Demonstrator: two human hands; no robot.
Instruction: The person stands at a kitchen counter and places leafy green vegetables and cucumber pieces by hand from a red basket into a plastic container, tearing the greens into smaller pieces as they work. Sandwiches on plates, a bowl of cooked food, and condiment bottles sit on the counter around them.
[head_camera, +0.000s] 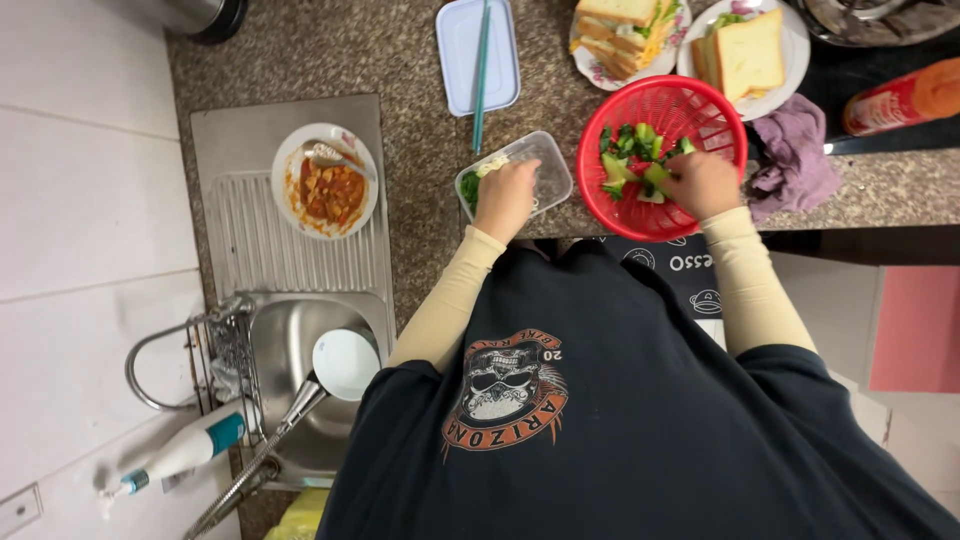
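1. On the speckled granite counter (400, 90), seen from the head camera, the person's left hand (505, 198) rests over the near rim of a clear plastic container (540, 165). Its fingers curl around the edge, grasping the container and steadying it.
2. At 9 o'clock inside that container lies a small heap of green and pale food (476, 178), just beside the left hand.
3. At 3 o'clock from the container, touching or nearly touching it, sits a red mesh basket (690, 110). The right hand (703, 183) reaches into its near side, fingers closed on a piece of the chopped green vegetables (630, 160) that lie in the basket.
4. At 12 o'clock from the container lies its pale blue lid (462, 55), with teal chopsticks (481, 75) laid across it.
5. At 12 o'clock from the basket stand two plates: one with stacked sandwiches (622, 35), the other with bread slices (748, 52).
6. At 3 o'clock from the basket lies a crumpled purple cloth (797, 155); beyond it, an orange-red bottle (900, 98) lies on its side.
7. At 9 o'clock from the container, well apart, a white plate of orange-sauced food (327, 190) with a spoon sits on the steel draining board (250, 240).
8. At 7 o'clock, the sink (290, 350) holds a white bowl (345, 362).
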